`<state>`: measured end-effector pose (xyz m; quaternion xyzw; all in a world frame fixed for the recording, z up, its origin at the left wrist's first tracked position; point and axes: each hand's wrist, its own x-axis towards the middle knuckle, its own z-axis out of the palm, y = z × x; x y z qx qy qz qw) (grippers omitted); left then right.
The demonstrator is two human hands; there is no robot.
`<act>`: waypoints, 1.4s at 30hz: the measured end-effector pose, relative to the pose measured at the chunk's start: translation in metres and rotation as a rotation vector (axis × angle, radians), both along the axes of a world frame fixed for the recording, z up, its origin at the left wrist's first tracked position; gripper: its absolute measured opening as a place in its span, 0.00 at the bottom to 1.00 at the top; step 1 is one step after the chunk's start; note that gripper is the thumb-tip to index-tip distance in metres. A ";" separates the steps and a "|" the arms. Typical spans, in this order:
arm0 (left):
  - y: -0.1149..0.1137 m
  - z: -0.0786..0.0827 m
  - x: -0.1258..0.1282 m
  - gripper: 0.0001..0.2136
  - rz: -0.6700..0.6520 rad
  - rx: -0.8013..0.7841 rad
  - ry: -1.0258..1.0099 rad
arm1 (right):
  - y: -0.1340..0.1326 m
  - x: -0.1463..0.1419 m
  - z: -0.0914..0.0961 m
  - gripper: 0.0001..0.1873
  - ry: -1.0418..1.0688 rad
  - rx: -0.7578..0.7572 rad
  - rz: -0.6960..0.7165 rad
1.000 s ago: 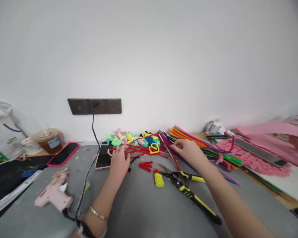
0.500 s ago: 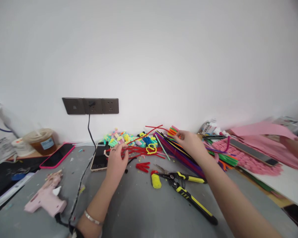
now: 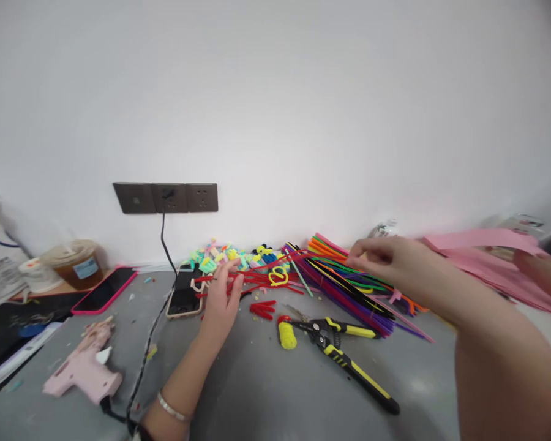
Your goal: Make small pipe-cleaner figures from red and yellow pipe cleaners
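Observation:
My left hand (image 3: 221, 300) rests on a heap of red pipe cleaners (image 3: 261, 280), its thumb and fingers apart. Farther right, my right hand (image 3: 386, 256) hovers over the end of a many-coloured bundle of pipe cleaners (image 3: 349, 291). Its fingers are curled together, and whatever may be in them is hidden. A looped yellow pipe cleaner (image 3: 278, 276) lies on the red ones. In front are folded red pieces (image 3: 262, 309), a small yellow wound piece (image 3: 287, 335) with a red end, and black-and-yellow pliers (image 3: 344, 355) with their handles spread.
At left lie a pink glue gun (image 3: 85, 370), its black cord, a pink-cased phone (image 3: 105, 291) and a lidded drink cup (image 3: 80, 263). Another phone (image 3: 185, 294) is beside my left hand. Short coloured pieces (image 3: 211, 257) line the wall. Another person's hand (image 3: 539, 272) touches pink sheets at right.
My right hand has moved right, away from the bundle's left end, uncovering its orange and green pipe cleaners. My left hand has shifted slightly right over the red heap.

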<state>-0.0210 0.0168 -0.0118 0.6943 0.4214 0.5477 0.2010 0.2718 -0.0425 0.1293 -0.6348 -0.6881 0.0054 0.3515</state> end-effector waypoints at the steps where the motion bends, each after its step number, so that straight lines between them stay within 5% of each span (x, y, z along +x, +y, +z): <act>1: -0.001 0.001 0.001 0.16 -0.004 -0.015 -0.040 | 0.000 -0.006 -0.004 0.19 -0.071 -0.097 0.065; 7: -0.006 0.004 0.004 0.21 -0.262 -0.228 -0.117 | 0.007 -0.049 -0.016 0.15 -0.037 -0.201 0.182; 13: -0.011 0.010 0.009 0.22 -0.472 -0.431 -0.163 | 0.031 -0.099 -0.051 0.15 0.432 -0.100 0.312; 19: -0.010 0.008 0.012 0.23 -0.519 -0.679 -0.341 | 0.056 -0.145 -0.092 0.14 0.843 -0.220 0.468; 28: -0.010 0.006 0.011 0.21 -0.507 -0.702 -0.285 | 0.077 -0.146 -0.111 0.11 0.823 -0.118 0.471; 42: -0.012 0.004 0.013 0.20 -0.533 -0.782 -0.323 | 0.069 -0.144 -0.122 0.08 0.690 -0.002 0.431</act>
